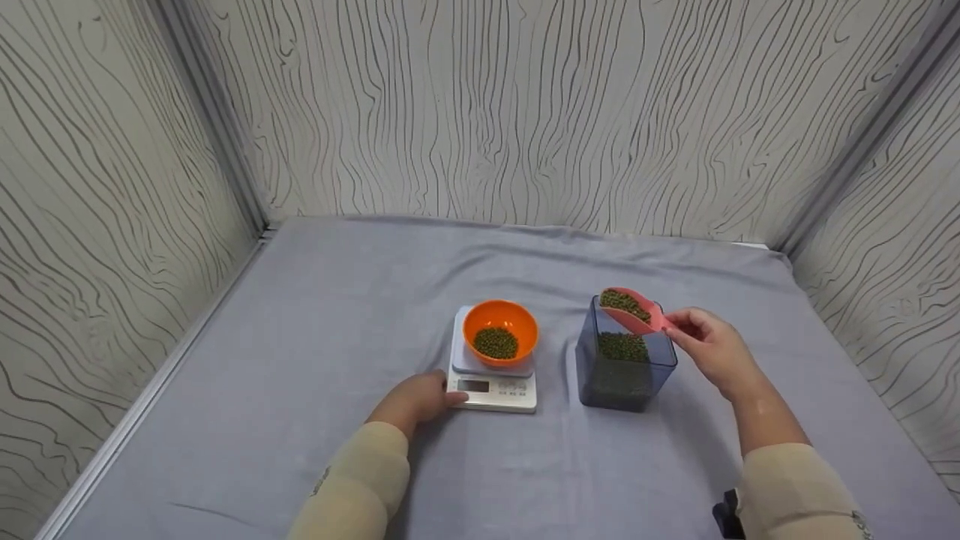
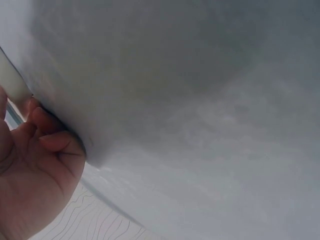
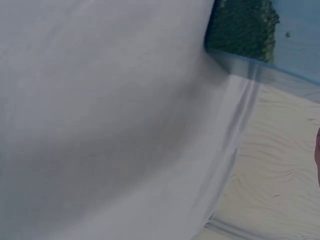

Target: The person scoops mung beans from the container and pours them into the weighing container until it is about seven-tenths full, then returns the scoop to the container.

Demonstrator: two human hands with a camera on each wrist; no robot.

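Right hand (image 1: pixel 712 352) pinches pink plastic scoop (image 1: pixel 639 323) of green grains (image 1: pixel 621 301) above square bluish plastic tub (image 1: pixel 619 386); left hand (image 1: pixel 424 396) grips white rectangular scale (image 1: pixel 514 402). We judge scooping done; next needs level carry toward 9 o'clock, round orange bowl (image 1: pixel 517 318).

At the lower left, the left hand (image 2: pixel 37 175) is resting with fingers bent beside a pale object (image 2: pixel 12 82), which is showing only partly at the left edge. Grey cloth (image 2: pixel 215 170) is filling most of the frame, shadow darkening its upper middle. A wavy-lined wall (image 2: pixel 90 215) is appearing along the bottom left.
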